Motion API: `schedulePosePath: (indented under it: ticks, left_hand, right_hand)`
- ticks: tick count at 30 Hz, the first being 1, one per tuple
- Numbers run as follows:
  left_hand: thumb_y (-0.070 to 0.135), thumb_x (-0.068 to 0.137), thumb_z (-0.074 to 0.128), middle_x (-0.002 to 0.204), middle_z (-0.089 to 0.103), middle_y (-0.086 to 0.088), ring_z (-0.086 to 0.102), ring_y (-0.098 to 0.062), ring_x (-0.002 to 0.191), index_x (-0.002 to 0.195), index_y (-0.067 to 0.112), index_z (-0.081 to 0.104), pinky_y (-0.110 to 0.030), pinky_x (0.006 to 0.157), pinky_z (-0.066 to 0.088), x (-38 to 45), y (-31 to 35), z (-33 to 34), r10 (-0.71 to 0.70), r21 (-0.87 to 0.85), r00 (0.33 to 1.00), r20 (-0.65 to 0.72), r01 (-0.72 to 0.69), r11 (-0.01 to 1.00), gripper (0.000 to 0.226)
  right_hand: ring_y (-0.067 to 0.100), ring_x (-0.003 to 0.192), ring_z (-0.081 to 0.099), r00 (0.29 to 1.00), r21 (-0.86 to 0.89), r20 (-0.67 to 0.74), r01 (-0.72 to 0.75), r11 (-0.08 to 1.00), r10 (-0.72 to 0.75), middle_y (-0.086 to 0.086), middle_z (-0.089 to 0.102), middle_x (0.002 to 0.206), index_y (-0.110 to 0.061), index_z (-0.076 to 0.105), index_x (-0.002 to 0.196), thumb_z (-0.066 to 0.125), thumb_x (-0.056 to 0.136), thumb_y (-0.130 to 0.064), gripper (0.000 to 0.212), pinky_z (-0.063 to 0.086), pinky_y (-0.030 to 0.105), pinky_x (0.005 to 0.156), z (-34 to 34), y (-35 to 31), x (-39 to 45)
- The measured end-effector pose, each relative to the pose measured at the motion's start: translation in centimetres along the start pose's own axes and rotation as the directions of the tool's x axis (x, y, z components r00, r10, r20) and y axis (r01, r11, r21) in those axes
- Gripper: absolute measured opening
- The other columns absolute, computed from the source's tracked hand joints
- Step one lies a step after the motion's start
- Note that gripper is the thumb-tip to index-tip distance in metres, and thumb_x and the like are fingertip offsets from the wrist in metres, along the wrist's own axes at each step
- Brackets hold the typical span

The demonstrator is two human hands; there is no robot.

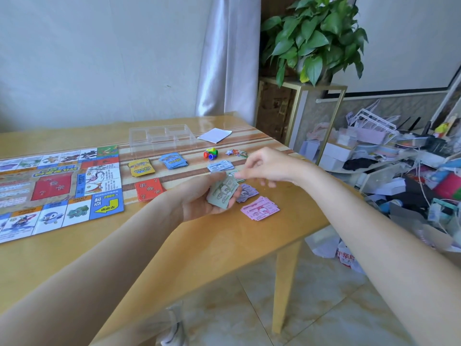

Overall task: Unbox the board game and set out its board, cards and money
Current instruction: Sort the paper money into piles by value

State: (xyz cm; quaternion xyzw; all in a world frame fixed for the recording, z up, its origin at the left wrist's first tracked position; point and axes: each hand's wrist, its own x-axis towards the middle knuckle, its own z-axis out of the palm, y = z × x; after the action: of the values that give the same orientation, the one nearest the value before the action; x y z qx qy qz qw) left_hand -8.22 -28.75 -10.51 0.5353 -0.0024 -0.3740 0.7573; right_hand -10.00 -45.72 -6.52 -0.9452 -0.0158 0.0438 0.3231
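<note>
Left hand [199, 196] grips green notes [222, 192]; right hand [264, 167], fingers curled, hovers beside them, hold unclear. Board [57, 188] lies left on table [224, 245]; red cards [148, 190], pink notes [260, 208], clear tray [162, 138] around

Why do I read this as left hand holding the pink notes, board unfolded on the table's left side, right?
Not quite: in the head view the left hand holds green notes. The pink notes lie on the table. The board is unfolded on the left.
</note>
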Motion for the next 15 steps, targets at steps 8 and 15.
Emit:
schedulePosePath:
  ticks: [8, 15]
  left_hand:
    - [-0.007, 0.090, 0.025, 0.103, 0.066, -0.020, 0.069, -0.023, 0.088, 0.113, 0.001, 0.055, -0.034, 0.079, 0.056, -0.2, 0.8, -1.4, 0.069, -0.007, 0.971, 0.229, -0.069, 0.998, 0.038]
    - [-0.002, 0.092, 0.049, 0.078, 0.073, -0.007, 0.071, -0.014, 0.066, 0.099, 0.004, 0.061, -0.023, 0.060, 0.058, 0.4, 0.9, -1.9, 0.195, 0.141, 0.981, 0.000, -0.193, 0.971, 0.016]
  right_hand:
    - [0.008, 0.044, 0.047, 0.998, 0.191, -0.029, 0.063, 0.980, -0.059, 0.005, 0.058, 0.062, -0.008, 0.059, 0.080, 0.076, 0.077, -0.018, 0.020, 0.034, 0.018, 0.035, 1.6, -0.1, 1.9]
    - [0.008, 0.041, 0.058, 0.998, 0.368, -0.041, 0.052, 0.928, -0.039, 0.012, 0.061, 0.065, -0.003, 0.058, 0.079, 0.072, 0.078, -0.001, 0.014, 0.043, 0.016, 0.040, 1.5, -0.2, 2.5]
